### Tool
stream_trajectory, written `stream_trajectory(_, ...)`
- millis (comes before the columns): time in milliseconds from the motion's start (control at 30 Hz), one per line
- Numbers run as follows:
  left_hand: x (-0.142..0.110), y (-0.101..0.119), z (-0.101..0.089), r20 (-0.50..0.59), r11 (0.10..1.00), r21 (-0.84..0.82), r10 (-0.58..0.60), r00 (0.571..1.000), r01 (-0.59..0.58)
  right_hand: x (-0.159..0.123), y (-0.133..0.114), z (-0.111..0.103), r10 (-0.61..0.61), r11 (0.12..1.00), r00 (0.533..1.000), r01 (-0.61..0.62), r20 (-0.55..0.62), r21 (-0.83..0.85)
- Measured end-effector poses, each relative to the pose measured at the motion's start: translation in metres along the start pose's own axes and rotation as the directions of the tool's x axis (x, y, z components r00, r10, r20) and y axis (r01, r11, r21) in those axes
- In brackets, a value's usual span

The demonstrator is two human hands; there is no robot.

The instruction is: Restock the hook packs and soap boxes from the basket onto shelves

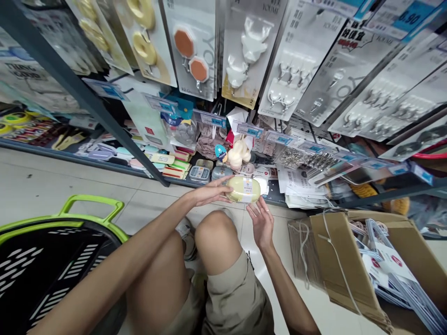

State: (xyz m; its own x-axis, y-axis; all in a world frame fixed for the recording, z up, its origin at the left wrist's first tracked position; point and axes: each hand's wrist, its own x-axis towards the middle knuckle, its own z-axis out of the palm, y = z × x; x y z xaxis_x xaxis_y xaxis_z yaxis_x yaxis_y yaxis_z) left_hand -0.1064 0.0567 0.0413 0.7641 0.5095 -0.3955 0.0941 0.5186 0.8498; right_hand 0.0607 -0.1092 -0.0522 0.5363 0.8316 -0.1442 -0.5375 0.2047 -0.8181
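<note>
My left hand (211, 190) grips the left end of a pale yellow oval case (244, 190) with a white label, held just above my bent knee (216, 232). My right hand (261, 224) is below the case, palm up, fingers spread and apart from it; a ring shows on one finger. Both hands are in front of the lowest shelf (139, 170), where similar small boxes (199, 173) in pastel colours lie.
Carded wall hooks (195, 51) hang in rows above, with blue price tags (213, 121) under them. A black basket with a green handle (91, 202) stands at my left. An open cardboard box (352, 260) of packaged goods sits at my right on the tiled floor.
</note>
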Motion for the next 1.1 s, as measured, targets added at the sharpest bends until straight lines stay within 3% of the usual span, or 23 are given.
stream_trajectory(300, -0.017, 0.005, -0.008, 0.001, 0.997, 0.067, -0.031, 1.0, 0.031, -0.012, -0.002, 0.012, -0.069, 0.986, 0.998, 0.068, -0.004, -0.15)
stream_trajectory(467, -0.016, 0.0, -0.016, -0.136, 0.975, 0.22, -0.01, 0.991, 0.04, -0.007, -0.007, 0.016, -0.055, 0.983, 0.998, 0.06, 0.035, -0.175)
stream_trajectory(567, -0.014, 0.001, -0.019, -0.162, 0.965, 0.254, -0.019, 0.987, 0.061, -0.001, -0.006, 0.023, 0.026, 0.991, 0.992, -0.009, 0.124, -0.136)
stream_trajectory(633, -0.012, 0.002, -0.02, -0.177, 0.966, 0.203, -0.124, 0.976, 0.159, 0.003, -0.001, 0.029, 0.141, 0.985, 0.982, -0.128, 0.122, -0.112)
stream_trajectory(733, -0.009, -0.002, -0.023, -0.276, 0.94, 0.031, -0.318, 0.907, 0.339, 0.006, 0.009, 0.039, 0.372, 0.919, 0.927, -0.36, 0.048, -0.16)
stream_trajectory(800, -0.006, -0.008, -0.024, -0.322, 0.921, -0.057, -0.383, 0.866, 0.386, 0.006, 0.014, 0.046, 0.482, 0.865, 0.871, -0.455, 0.099, -0.211)
stream_trajectory(867, -0.004, -0.015, -0.025, -0.308, 0.914, -0.077, -0.403, 0.862, 0.399, 0.008, 0.015, 0.052, 0.534, 0.838, 0.824, -0.487, 0.19, -0.247)
stream_trajectory(933, -0.004, -0.021, -0.024, -0.254, 0.916, -0.026, -0.394, 0.883, 0.401, 0.012, 0.016, 0.058, 0.546, 0.831, 0.806, -0.486, 0.23, -0.269)
stream_trajectory(1033, -0.003, -0.025, -0.025, -0.162, 0.918, 0.115, -0.361, 0.918, 0.381, 0.024, 0.018, 0.059, 0.506, 0.844, 0.835, -0.428, 0.217, -0.322)
stream_trajectory(1100, -0.002, -0.023, -0.027, -0.134, 0.902, 0.16, -0.383, 0.914, 0.401, 0.035, 0.02, 0.056, 0.474, 0.842, 0.86, -0.379, 0.19, -0.383)
